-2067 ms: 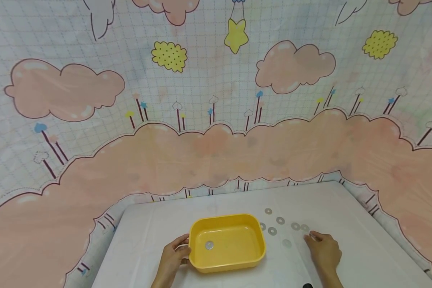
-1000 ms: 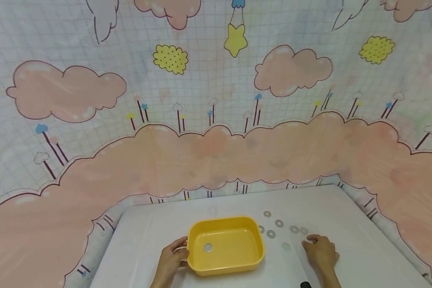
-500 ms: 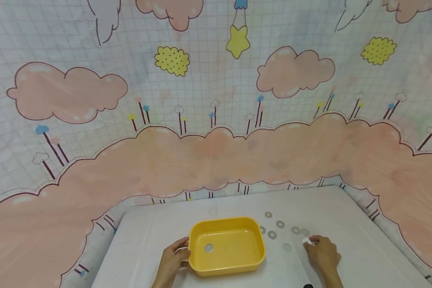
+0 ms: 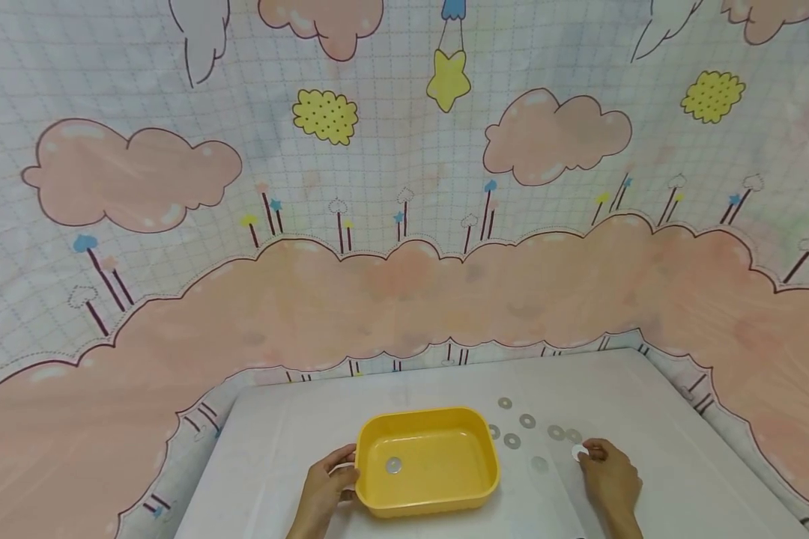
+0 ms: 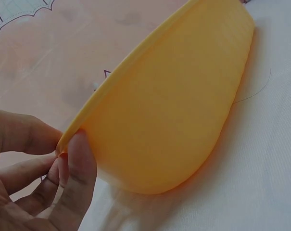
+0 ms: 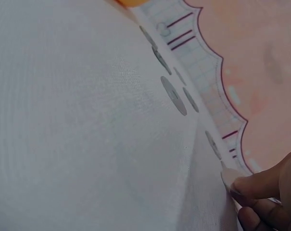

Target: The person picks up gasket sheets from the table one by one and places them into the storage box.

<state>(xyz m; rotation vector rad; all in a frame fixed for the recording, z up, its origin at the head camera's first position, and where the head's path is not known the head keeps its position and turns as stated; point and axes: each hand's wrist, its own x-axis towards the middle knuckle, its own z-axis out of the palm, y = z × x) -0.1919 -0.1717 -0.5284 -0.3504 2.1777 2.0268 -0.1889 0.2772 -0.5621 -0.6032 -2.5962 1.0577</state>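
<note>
My left hand point(image 4: 323, 483) pinches the left rim of a yellow plastic tub point(image 4: 431, 505), with the thumb on its outer wall. In the left wrist view the tub's wall point(image 5: 164, 110) fills the middle. One metal washer point(image 4: 393, 465) lies flat inside the tub, toward its left end. My right hand point(image 4: 610, 477) pinches a pale, shiny washer point(image 4: 577, 452) between thumb and forefinger, just off the tabletop or touching it. Several grey washers lie flat between the tub and that hand, the nearest being one washer point(image 4: 574, 436).
A white cloth covers the table point(image 4: 290, 419). Other loose washers include one at the back point(image 4: 505, 403) and one in front point(image 4: 539, 465). Another washer point(image 4: 495, 432) is partly hidden by the tub's right rim. A patterned curtain point(image 4: 404, 299) hangs behind and beside the table.
My right hand has pinched a washer, first visible half a second ago, and shifted very slightly right. The left hand stays on the tub's rim. The head view has tilted slightly up.
</note>
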